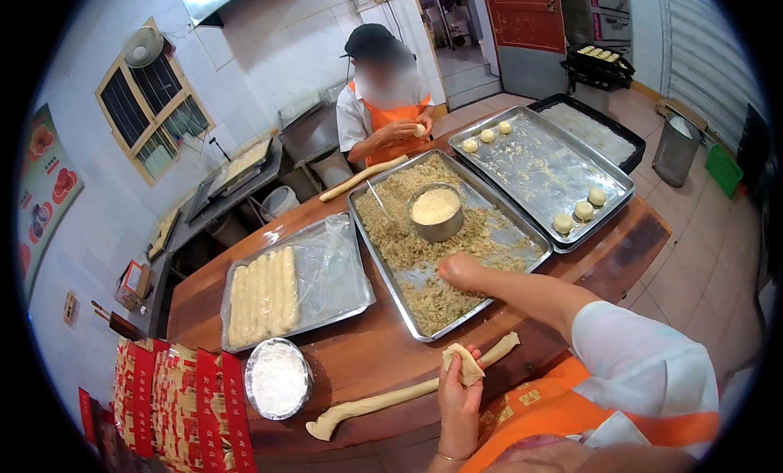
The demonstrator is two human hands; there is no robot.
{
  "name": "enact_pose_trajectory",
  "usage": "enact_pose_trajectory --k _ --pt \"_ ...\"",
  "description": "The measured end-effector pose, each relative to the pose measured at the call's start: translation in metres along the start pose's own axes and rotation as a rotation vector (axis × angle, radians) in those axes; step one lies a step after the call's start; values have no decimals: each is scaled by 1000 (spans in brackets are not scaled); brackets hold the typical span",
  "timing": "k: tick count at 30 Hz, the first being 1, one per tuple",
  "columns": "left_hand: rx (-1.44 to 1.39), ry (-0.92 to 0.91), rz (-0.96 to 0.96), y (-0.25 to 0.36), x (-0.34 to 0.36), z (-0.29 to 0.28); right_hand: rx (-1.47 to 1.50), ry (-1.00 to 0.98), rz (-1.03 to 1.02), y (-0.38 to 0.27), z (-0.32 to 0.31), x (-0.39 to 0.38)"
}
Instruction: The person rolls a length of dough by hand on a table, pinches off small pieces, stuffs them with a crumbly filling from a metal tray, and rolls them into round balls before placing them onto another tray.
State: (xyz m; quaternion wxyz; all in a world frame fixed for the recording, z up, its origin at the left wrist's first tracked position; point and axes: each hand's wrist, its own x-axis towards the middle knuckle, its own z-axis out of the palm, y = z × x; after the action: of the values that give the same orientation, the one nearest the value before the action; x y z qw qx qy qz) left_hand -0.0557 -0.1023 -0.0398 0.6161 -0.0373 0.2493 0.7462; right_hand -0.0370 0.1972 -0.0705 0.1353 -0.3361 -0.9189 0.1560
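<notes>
My left hand (pixel 461 400) is closed around a flattened piece of dough (pixel 464 365), cupped above the table's near edge. My right hand (pixel 462 271) is down in the crumbly brownish filling (pixel 440 302), fingers curled; whatever they hold is hidden. The filling is spread in a metal tray (pixel 426 338), where a round metal bowl (pixel 437 228) of pale yellow crumbs also stands. Beneath my left hand, a long dough rope (pixel 379 404) lies across the wood.
Left stands a plastic-lined tray (pixel 334 298) with several dough rolls; a bowl of white flour (pixel 277 379) sits nearer. At right, a tray (pixel 538 175) carries several round dough balls. A co-worker (pixel 387 106) opposite handles dough beside another rope (pixel 363 178). Red-and-gold packaging (pixel 179 400) is at lower left.
</notes>
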Motion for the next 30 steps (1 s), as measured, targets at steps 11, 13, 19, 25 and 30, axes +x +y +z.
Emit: enact_pose_trajectory --k 11,13,19,25,30 --pt "6 27 6 -1 23 13 686 47 197 13 -43 -14" --pt "-10 58 13 0 23 13 523 56 176 3 -46 -18" --pt "-45 45 -24 3 37 7 842 132 303 11 -28 -13" --pt "-13 52 43 12 40 13 1329 -174 369 -1 -50 -11" --pt "-17 154 56 10 40 37 854 6 197 6 -52 -19"
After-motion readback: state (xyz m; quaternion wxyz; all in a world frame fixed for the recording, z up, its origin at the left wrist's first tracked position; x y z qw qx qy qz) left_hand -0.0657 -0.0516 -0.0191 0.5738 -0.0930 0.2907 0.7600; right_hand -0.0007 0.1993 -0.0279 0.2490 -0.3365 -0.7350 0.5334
